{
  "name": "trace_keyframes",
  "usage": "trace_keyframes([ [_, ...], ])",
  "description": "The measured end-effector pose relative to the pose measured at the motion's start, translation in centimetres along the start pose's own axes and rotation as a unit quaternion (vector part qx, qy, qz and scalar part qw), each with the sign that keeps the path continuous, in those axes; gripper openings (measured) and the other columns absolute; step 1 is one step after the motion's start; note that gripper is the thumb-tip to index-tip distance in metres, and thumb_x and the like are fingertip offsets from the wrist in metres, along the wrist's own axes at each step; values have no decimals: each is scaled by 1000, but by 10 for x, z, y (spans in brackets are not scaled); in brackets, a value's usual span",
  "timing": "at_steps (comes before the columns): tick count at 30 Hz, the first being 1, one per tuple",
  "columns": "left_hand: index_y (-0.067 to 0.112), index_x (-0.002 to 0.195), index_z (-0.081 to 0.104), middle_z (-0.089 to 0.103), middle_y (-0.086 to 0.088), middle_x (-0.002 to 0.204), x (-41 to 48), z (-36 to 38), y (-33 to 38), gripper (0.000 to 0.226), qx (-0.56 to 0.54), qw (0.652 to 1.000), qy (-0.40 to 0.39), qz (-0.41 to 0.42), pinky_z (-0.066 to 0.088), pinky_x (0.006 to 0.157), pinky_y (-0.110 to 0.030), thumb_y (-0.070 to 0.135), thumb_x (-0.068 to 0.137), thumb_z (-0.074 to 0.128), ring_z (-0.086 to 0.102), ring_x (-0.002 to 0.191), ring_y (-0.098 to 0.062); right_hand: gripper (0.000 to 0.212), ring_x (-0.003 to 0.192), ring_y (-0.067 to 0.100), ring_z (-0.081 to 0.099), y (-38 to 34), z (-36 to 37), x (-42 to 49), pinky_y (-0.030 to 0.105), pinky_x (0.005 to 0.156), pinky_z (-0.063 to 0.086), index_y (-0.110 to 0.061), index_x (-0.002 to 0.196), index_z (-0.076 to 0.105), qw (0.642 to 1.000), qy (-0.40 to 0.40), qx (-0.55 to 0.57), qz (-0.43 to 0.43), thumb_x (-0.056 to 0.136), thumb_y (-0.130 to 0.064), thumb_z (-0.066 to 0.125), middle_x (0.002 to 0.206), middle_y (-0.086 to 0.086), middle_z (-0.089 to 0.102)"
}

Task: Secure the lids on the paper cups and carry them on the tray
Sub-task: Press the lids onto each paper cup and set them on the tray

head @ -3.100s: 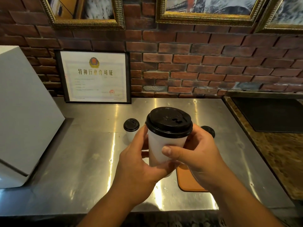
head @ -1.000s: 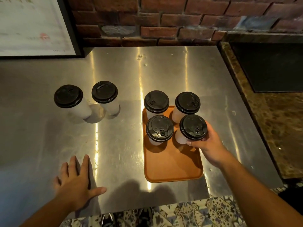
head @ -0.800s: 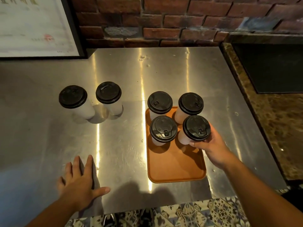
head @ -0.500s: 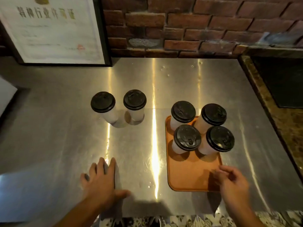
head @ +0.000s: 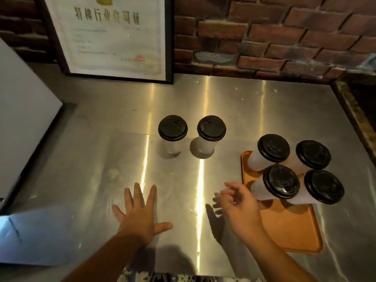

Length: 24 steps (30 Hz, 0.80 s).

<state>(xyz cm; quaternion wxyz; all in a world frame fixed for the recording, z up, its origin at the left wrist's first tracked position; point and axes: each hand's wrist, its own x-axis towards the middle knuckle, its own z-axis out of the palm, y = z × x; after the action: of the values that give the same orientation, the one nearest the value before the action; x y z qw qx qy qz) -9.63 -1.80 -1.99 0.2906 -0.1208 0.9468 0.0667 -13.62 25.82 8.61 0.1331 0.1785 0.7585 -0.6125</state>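
Several white paper cups with black lids stand on the far half of an orange tray (head: pixel 289 228) at the right. Two more lidded cups, one (head: pixel 172 131) beside the other (head: pixel 211 131), stand off the tray on the steel counter (head: pixel 101 180), left of it. My left hand (head: pixel 138 212) lies flat on the counter with its fingers spread. My right hand (head: pixel 238 206) hovers over the counter just left of the tray, fingers loosely bent, holding nothing.
A framed certificate (head: pixel 114 37) leans against the brick wall (head: pixel 264 33) at the back. A white appliance (head: pixel 22 110) fills the left side. A stone-topped ledge (head: pixel 354 110) borders the counter on the right. Patterned floor tiles show below the counter's front edge.
My right hand let go of the front right cup on the tray and moved left, off the tray. The view swung left. My left hand stayed flat on the counter.
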Motion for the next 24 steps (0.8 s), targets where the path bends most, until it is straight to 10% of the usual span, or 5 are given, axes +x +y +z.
trace_keyframes([
  [10,44,148,-44,-55,-9,156,1,9,-5,141,-26,999,20,5,-13,116,-77,117,40,10,-48,142,-40,103,132,13,49,-39,41,132,38,107,49,-36,159,32,996,6,-43,-72,78,-26,94,143,-16,48],
  [16,26,162,35,20,-24,170,-12,2,3,130,-58,991,105,61,22,106,-90,104,59,31,17,152,-58,92,129,9,56,-39,42,162,32,104,45,-35,148,50,996,-39,0,-75,71,-15,97,130,-22,64],
  [24,33,167,16,3,-19,173,-3,9,0,137,-41,994,88,40,17,111,-87,113,56,25,7,155,-57,69,120,9,64,-39,37,176,27,90,53,-52,119,67,994,-63,-1,-89,75,-5,92,117,-23,73],
])
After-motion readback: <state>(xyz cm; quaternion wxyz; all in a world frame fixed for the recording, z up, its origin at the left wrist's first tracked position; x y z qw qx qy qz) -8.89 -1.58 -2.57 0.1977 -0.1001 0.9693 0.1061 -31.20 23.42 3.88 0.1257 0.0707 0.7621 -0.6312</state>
